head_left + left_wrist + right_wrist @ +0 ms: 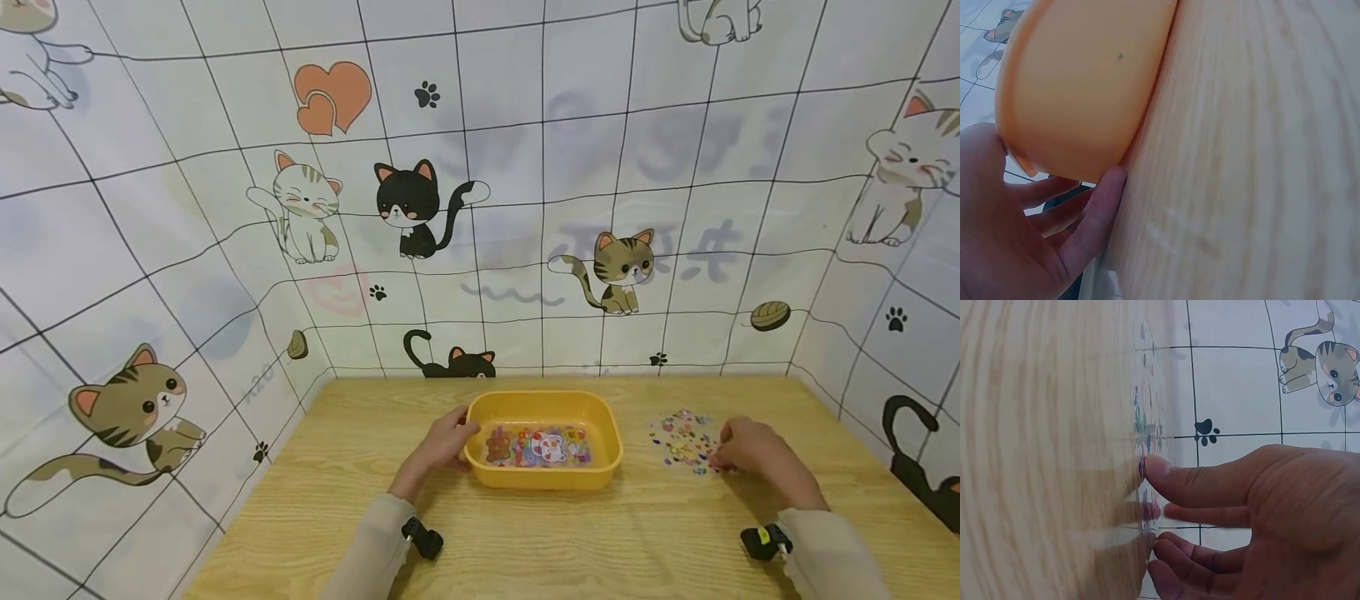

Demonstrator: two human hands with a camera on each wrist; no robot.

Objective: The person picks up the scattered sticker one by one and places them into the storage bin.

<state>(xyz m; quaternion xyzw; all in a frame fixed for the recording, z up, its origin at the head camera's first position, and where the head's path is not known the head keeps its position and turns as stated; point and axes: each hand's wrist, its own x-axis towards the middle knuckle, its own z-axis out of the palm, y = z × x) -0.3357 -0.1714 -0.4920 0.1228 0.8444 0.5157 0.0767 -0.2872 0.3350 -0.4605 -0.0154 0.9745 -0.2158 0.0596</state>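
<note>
A yellow plastic basin (543, 478) stands on the table. My left hand (446, 440) holds its left end. In the left wrist view, the thumb lies near the basin's (1085, 94) rim and other fingers (1094, 225) reach round its side to the tabletop. Inside the basin lie small colourful pieces, a brown bear shape (498, 446) and a white bear shape (549, 447). To the right, my right hand (753, 450) touches the edge of a patch of small colourful pieces (682, 435). Its thumb (1160, 467) and fingers stand apart; whether a piece is between them is unclear.
The wooden table (525, 542) carries the basin and the scattered pieces. White cloth walls (510, 233) with grid lines and printed cats enclose its back and sides. A black device (423, 537) is on the left wrist, another (763, 542) on the right.
</note>
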